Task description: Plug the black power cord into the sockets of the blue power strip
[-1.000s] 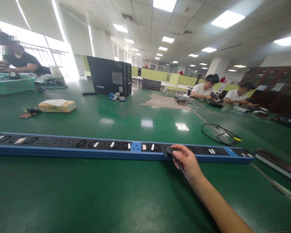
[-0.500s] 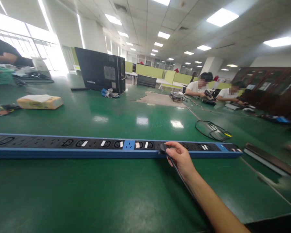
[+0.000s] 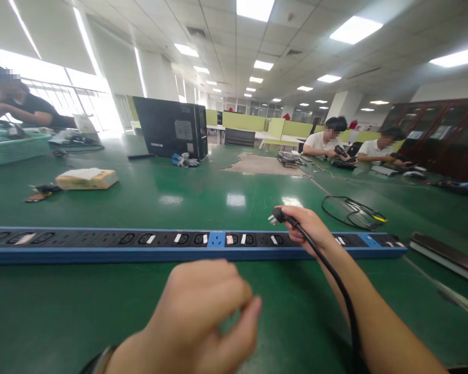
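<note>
Item: black plug (image 3: 278,214), one, with pale metal prongs directed to the left; held raised, apart from the sockets, toward the right-hand part of the strip.
Right hand (image 3: 307,228), yours: grip clamped on the plug, thumb and fingers together about its body.
Cable (image 3: 345,296), black: runs from the plug down along your right forearm to the lower edge of view.
Left hand (image 3: 203,306), yours: in the foreground, blurred, fingers curled, a gap showing between thumb and fingers; fingertips hidden, so you cannot tell whether the grip is closed on anything. Dark band (image 3: 99,358) at the wrist.
Power strip (image 3: 195,252): long, blue-sided, black sockets, some bearing small pale labels; lies flat across the green tabletop (image 3: 62,306), beyond your left hand.
Blue socket (image 3: 217,240): near the middle of the visible strip; a second blue section toward its right end.
Beyond the strip: tissue pack (image 3: 87,179) to the left; black computer case (image 3: 167,127), with gloves (image 3: 185,160) just beside it; coiled black cord (image 3: 353,212) to the right, with a yellow tag.
</note>
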